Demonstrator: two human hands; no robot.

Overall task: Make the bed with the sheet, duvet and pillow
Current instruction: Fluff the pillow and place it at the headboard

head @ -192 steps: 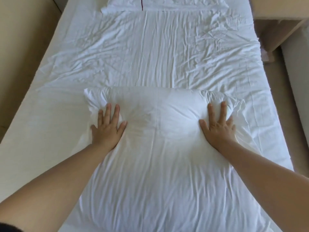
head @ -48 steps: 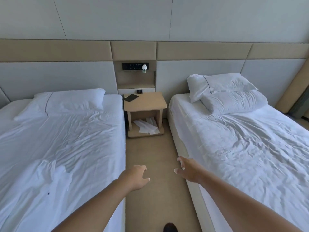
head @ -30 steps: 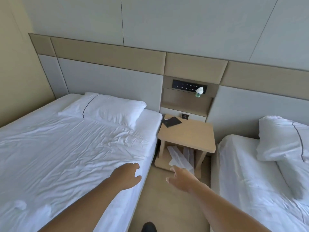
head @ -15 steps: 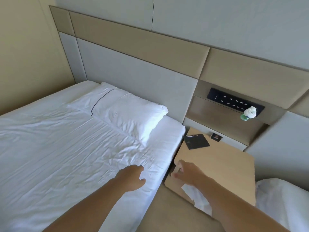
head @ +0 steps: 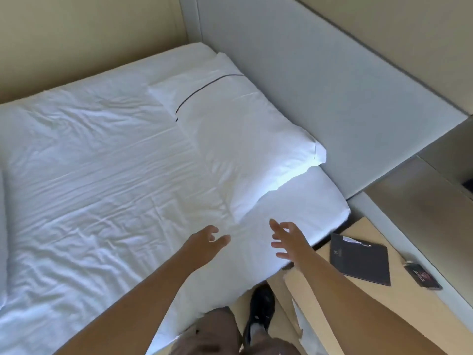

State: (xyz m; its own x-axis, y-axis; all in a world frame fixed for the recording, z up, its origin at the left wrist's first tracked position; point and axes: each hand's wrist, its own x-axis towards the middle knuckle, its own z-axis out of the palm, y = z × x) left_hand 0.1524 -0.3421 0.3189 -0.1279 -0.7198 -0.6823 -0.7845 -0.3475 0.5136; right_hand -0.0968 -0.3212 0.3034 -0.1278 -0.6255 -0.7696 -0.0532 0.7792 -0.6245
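Here, the wrinkled duvet (head: 102,175) covered the bed; my left hand (head: 204,243) hovered, fingers loosely curled, empty. The pillow (head: 243,139) lay at the headboard. My right hand (head: 290,242), fingers spread, could, I judged, sweep the folder (head: 361,260) off the counter (head: 422,316).

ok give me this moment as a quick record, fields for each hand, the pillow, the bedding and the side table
left hand: open, fingers loosely curled, holds nothing, over the bed's near edge
right hand: open, fingers spread, holds nothing, just short of the pillow's near corner
pillow: white, dark piping line, lying flat along the headboard
bedding: white, spread over the bed, creased
side table: light wood, bears a dark folder and a small dark card
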